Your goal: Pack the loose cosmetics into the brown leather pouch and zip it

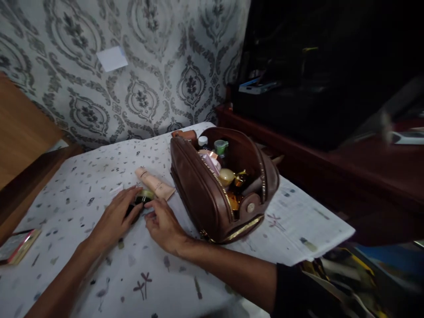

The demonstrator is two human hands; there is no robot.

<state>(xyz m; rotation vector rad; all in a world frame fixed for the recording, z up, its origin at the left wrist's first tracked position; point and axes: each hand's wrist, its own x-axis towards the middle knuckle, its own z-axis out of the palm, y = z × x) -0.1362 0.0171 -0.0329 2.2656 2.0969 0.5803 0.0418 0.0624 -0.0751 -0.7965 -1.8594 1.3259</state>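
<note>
My left hand (115, 214) is closed around a small dark round jar with a yellow-green lid (145, 194), low over the table. From the right, my right hand (164, 225) has its fingers curled in against the same jar; its fingertips are partly hidden. Just behind the jar lies a peach-coloured squeeze tube (155, 182), pointing away to the left. A brown leather toiletry bag (198, 190) stands unzipped to the right of my hands. Inside it show a green-capped bottle (220, 147), a cream-coloured round item (226, 176) and several gold items (240, 178).
A white patterned cloth covers the table (179, 282). At the left edge lies a flat case with a gold and pink rim (18, 247). A wooden panel (26, 137) borders the left, and a dark red cabinet (298, 185) the right. Patterned wallpaper (142, 97) rises behind.
</note>
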